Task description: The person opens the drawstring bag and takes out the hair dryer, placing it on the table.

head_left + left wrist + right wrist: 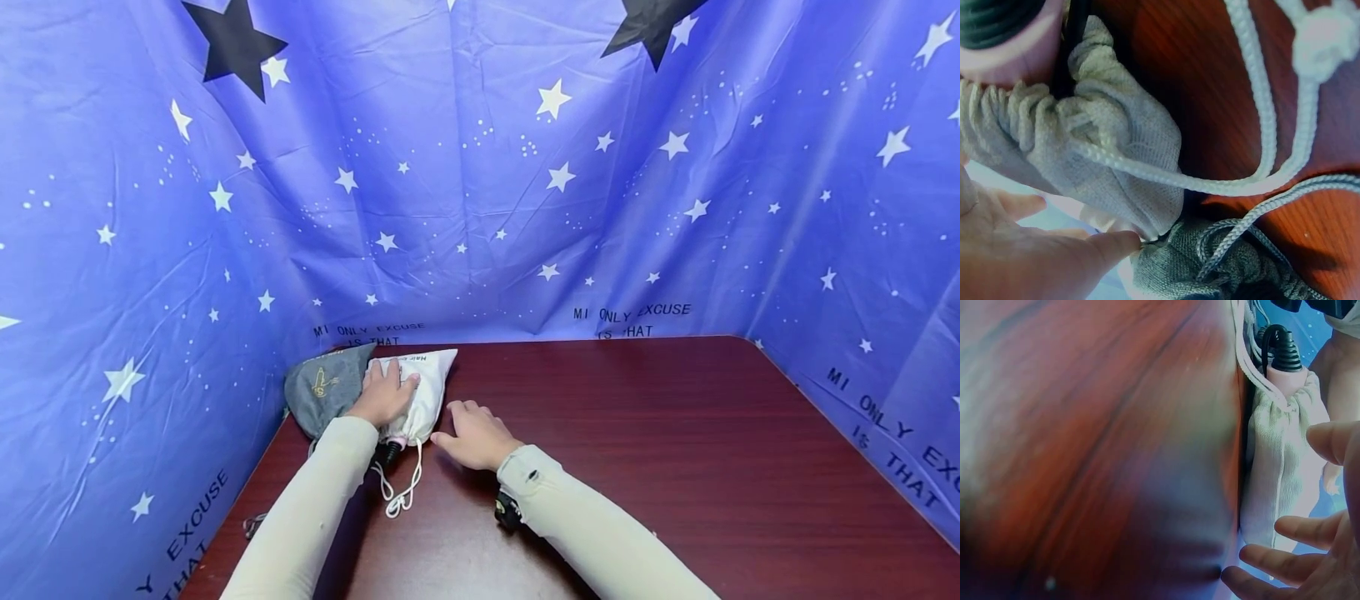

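A white drawstring pouch (432,386) with dark lettering lies at the table's far left. My left hand (384,398) rests on its upper face with fingers spread. From the pouch's gathered mouth pokes a pink handle (1287,380) with a black ribbed cord end (1285,355); what the rest of it is stays hidden inside. Against the white pouch's left side lies a grey drawstring pouch (322,396) with a gold print. Just right of the white pouch, my right hand (478,435) is over the table, its fingers extended and holding nothing.
White drawstrings (405,492) trail over the brown wooden table (637,433) toward me. A grey cord end (255,525) lies near the left edge. Blue star-printed cloth (480,208) hangs around the table's back and sides.
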